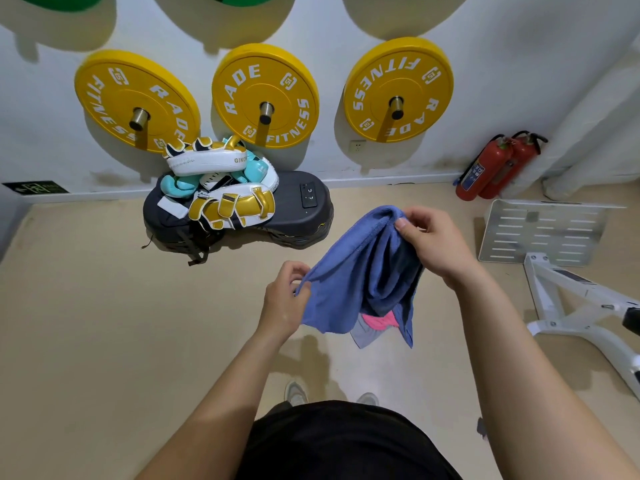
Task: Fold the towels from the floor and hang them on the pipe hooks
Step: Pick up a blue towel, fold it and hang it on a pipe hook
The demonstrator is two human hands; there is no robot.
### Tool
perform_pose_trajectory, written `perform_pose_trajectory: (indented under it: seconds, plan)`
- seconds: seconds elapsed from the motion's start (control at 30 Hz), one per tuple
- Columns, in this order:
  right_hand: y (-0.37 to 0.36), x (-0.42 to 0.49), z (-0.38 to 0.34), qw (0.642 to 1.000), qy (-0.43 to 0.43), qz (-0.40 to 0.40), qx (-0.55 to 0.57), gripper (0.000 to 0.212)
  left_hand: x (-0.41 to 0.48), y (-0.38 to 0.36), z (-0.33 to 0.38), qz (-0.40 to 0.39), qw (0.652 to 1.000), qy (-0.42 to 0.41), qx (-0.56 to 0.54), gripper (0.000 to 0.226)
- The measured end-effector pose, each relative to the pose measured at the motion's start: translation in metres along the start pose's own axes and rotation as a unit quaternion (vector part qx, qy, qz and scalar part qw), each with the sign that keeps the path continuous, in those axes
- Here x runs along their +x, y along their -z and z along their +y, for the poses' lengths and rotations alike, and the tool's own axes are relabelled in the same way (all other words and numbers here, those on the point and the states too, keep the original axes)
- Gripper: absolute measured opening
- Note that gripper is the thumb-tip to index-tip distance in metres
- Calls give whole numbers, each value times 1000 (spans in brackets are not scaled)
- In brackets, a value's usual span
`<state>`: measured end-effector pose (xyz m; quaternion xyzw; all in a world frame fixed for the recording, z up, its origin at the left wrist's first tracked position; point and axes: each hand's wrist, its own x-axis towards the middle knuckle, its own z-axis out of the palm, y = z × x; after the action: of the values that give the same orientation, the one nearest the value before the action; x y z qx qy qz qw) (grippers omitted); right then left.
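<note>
Blue terry towel (pixel 349 271) hangs at the centre of the frame, bunched and sagging between my two hands, clear of the beige floor (pixel 104 306). My left hand (pixel 285 296), lower and left of centre, pinches one edge between thumb and curled fingers. My right hand (pixel 433 244), higher and right of centre, has its fingers curled round a gathered clump of the upper hem. To fold well, I judge each grip should work out to a true corner, draw the hem taut and level, then meet corner to corner. A pink cloth (pixel 379 322) and a grey cloth (pixel 363 336) show under the towel's lower edge; I cannot tell whether they lie on the floor.
</note>
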<state>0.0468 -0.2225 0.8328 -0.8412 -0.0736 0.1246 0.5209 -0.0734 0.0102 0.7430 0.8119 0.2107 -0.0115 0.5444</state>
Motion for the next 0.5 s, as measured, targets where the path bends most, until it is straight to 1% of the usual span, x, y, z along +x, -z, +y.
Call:
perform_pose_trajectory:
  seconds: [0.07,0.13,0.27,0.37,0.43,0.47,0.5]
  plan:
    - [3,1,6,1000,-18,16,18,19,0,8,-5,4,1000,-7,18,17]
    - [6,2,12,999,-29,31,25,19,0,15,-9,11,1000,-14,25,18]
    - [13,0,19,997,-37,63,41,22,4,28,-16,25,1000,14,8,18]
    - [14,0,27,994,-57,82,32,19,5,38,-14,71,997,29,-12,13]
    - [12,-1,37,989,-82,125,15,8,5,44,-8,103,993,42,-44,7]
    - [10,-4,42,983,-103,154,5,9,5,45,-3,108,991,47,-59,5]
    - [5,-6,48,976,-128,177,10,16,4,45,2,104,991,49,-71,3]
